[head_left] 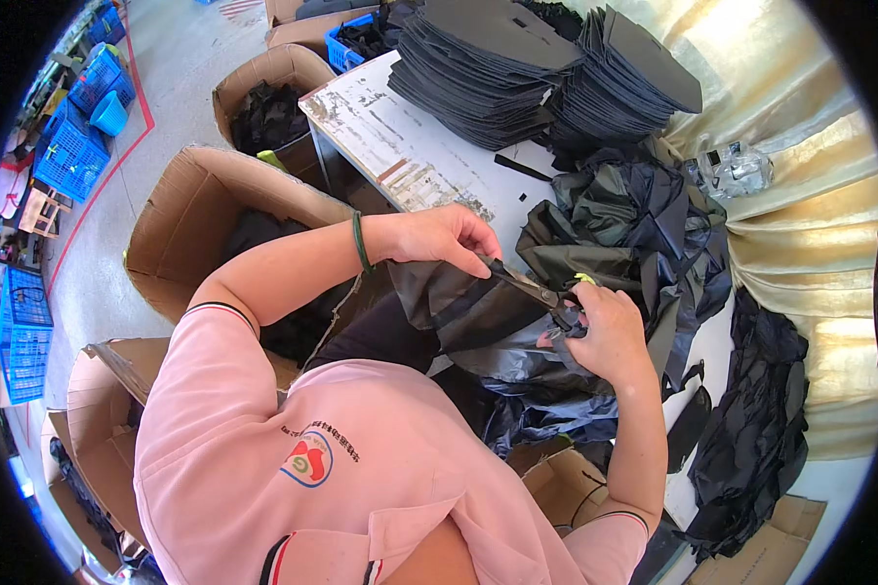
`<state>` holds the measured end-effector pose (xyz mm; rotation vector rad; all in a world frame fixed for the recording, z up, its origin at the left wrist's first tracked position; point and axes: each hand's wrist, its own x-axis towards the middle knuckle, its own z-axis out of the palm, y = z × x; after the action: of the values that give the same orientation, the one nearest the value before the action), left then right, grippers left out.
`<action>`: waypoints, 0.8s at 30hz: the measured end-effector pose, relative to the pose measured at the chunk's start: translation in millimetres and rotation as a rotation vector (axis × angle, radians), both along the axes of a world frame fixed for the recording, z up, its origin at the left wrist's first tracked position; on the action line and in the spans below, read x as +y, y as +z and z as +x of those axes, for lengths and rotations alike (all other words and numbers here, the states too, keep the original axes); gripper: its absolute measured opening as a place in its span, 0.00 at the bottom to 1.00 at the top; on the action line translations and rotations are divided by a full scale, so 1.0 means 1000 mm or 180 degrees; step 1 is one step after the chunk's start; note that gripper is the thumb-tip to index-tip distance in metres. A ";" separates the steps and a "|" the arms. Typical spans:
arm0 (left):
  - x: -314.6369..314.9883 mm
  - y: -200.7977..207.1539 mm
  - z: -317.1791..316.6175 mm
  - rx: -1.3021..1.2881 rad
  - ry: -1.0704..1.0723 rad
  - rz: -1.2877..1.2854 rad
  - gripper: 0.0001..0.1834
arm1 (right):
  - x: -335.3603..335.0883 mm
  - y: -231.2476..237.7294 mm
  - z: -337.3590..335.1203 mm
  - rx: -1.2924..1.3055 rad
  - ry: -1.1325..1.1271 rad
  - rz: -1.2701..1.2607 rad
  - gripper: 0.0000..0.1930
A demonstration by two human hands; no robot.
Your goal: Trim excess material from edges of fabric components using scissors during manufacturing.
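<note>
My left hand (444, 237) pinches the edge of a thin black fabric piece (468, 302), which hangs down in front of me. In my right hand (610, 331) is a pair of scissors (529, 285), with the fingers closed round the handles. The blades point left toward my left fingertips and lie at the fabric's edge. A small yellow-green bit shows by my right index finger. Just beyond both hands, a crumpled heap of shiny black fabric (595, 229) lies on the white table (361, 122).
Tall stacks of dark flat panels (488, 68) stand at the table's far end. Cardboard boxes (205, 205) with black material line the left side. More black fabric (751, 409) lies at right, by a yellowish curtain (810, 244). A clear plastic bag (737, 171) sits beside it.
</note>
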<state>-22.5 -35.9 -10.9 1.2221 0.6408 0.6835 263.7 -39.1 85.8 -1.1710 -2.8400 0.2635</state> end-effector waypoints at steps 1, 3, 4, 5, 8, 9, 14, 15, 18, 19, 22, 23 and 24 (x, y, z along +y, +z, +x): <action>-0.001 0.002 0.000 0.0028 -0.0022 -0.0007 0.09 | 0.000 0.000 0.000 0.0003 0.0003 0.0031 0.29; -0.002 0.003 0.003 0.0017 -0.0021 -0.0003 0.09 | -0.001 0.000 0.000 0.0003 0.0003 0.0062 0.29; -0.003 0.003 0.004 0.0011 -0.0014 0.0000 0.08 | -0.001 0.002 0.000 -0.0046 -0.0017 0.0053 0.29; -0.003 0.004 0.003 0.0010 -0.0016 -0.0001 0.08 | -0.002 0.003 0.000 -0.0094 -0.0037 0.0043 0.30; -0.001 0.003 0.001 0.0099 -0.0099 0.0053 0.09 | 0.002 0.003 0.012 -0.0197 -0.0151 0.0060 0.30; -0.001 0.002 0.000 0.0079 -0.0081 0.0070 0.09 | 0.001 0.004 0.013 -0.0196 -0.0156 0.0061 0.30; -0.001 0.002 0.002 0.0113 -0.0023 0.0071 0.09 | -0.003 0.004 0.016 -0.0052 0.0007 0.0111 0.27; -0.001 0.002 0.003 0.0094 -0.0029 0.0047 0.09 | -0.004 0.004 0.015 -0.0049 0.0003 0.0108 0.27; -0.002 0.004 0.005 0.0107 -0.0023 0.0053 0.09 | -0.005 0.003 0.012 -0.0097 -0.0036 0.0058 0.30; -0.002 0.004 0.005 0.0138 -0.0008 0.0086 0.09 | -0.005 0.002 0.011 -0.0030 -0.0019 0.0069 0.29; -0.003 0.006 0.007 0.0140 0.0010 0.0103 0.09 | -0.004 0.001 0.009 0.0040 0.0004 0.0066 0.28; -0.003 0.007 0.007 0.0140 0.0009 0.0100 0.09 | -0.004 0.000 0.008 0.0042 0.0010 0.0053 0.27; -0.003 0.008 0.008 0.0140 -0.0005 0.0119 0.09 | -0.004 0.000 0.008 0.0043 0.0009 0.0050 0.27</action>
<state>-14.8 -38.9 -3.4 1.2751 0.6660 0.6714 271.6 -43.0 85.4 -1.1581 -2.8271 0.2479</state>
